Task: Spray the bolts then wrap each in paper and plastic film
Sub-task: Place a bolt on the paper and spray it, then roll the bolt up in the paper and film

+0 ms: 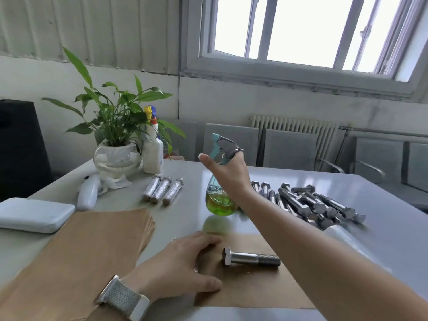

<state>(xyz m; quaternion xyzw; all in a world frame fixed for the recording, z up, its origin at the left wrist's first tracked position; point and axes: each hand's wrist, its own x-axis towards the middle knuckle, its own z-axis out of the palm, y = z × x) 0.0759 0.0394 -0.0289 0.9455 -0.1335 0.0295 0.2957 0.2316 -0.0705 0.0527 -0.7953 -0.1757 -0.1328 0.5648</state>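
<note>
Grey and glossy, the worktop [347, 193] filled the lower view beneath a bright window [301, 31], with a white radiator [294, 128] against the far wall. Nearest the camera, the left hand [185, 262], a watch [125, 297] on its wrist, lay flat with relaxed fingers on a single sheet of brown paper [254, 288], its grip holding nothing. Just beside those fingers a single bolt [251, 258] lay on the same sheet, hex head toward the hand. To the left sat a stack of brown paper sheets [92, 239], and beyond it a white pad-like object [32, 214]. Right of the sheet, a roll of clear plastic film [342, 232] showed past the right forearm. Farther out, the right hand [229, 174] was at the neck of a spray bottle [220, 195] holding green liquid that stood on the worktop; its thumb stuck out to the left and a finger lay over the trigger head, though how tightly the grip closed could not be told. Behind the forearm lay a pile of bare bolts [310, 205]. To the left rested three wrapped bolts [163, 189] side by side, then a potted plant [115, 126] and a white trigger bottle [152, 151].
</note>
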